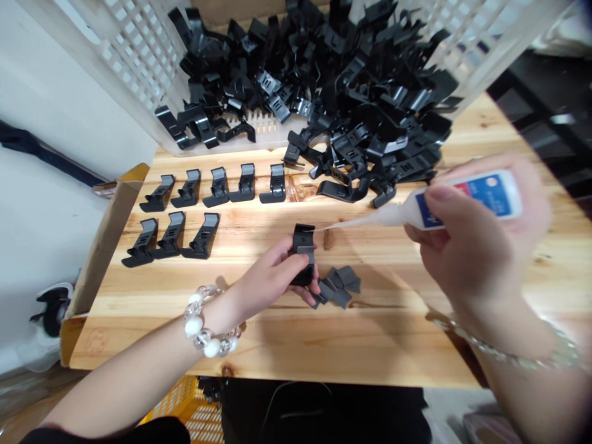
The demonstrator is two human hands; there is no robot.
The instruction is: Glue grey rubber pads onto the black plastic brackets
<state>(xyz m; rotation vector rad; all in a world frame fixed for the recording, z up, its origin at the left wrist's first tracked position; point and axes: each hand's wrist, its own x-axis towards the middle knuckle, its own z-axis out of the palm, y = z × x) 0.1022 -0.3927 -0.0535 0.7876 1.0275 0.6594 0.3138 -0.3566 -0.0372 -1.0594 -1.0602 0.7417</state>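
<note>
My left hand (pixel 272 274) is closed around a black plastic clip (pixel 304 243), holding it upright over the wooden table (pixel 379 333). My right hand (pixel 476 246) grips a small white glue bottle with a blue label (pixel 467 200). The bottle's long thin nozzle (pixel 356 221) points left, and its tip reaches the top of the held clip. A few small grey pads (pixel 340 285) lie on the table just right of my left hand.
Two rows of finished-looking black clips (pixel 208 188) stand on the table at the left. A big pile of loose black clips (pixel 351 92) spills from a tipped white slatted crate (pixel 139 55) at the back. A cardboard piece (pixel 99 246) runs along the left edge. A yellow crate (pixel 185 407) sits below the table.
</note>
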